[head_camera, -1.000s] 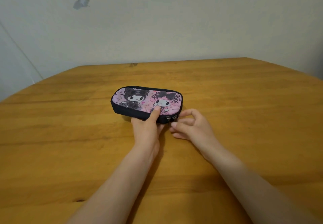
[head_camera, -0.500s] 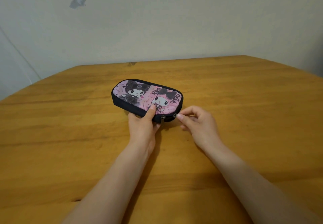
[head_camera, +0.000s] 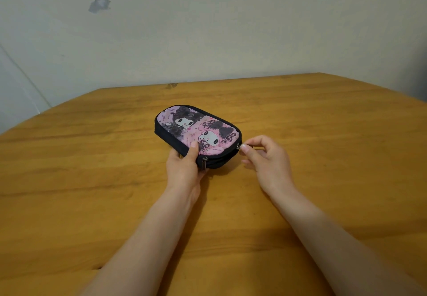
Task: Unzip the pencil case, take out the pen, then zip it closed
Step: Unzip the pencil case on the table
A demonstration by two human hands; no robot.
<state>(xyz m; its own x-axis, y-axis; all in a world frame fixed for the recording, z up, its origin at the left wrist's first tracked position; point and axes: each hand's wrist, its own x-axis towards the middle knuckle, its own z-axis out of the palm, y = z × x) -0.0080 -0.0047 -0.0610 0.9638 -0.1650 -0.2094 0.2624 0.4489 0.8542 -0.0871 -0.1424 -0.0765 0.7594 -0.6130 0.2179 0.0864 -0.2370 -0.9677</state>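
Case (head_camera: 198,127) on table (head_camera: 92,180), left hand (head_camera: 184,171) gripping its near edge. My right hand (head_camera: 265,161) pinches the pull (head_camera: 238,146), now moved round to the right end: zip looks partly open, pen unseen.

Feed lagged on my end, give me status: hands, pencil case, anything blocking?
Left hand holds pencil case at near edge, thumb on top. Right hand pinches zipper pull at its right end. Inside not visible. Nothing in the way.
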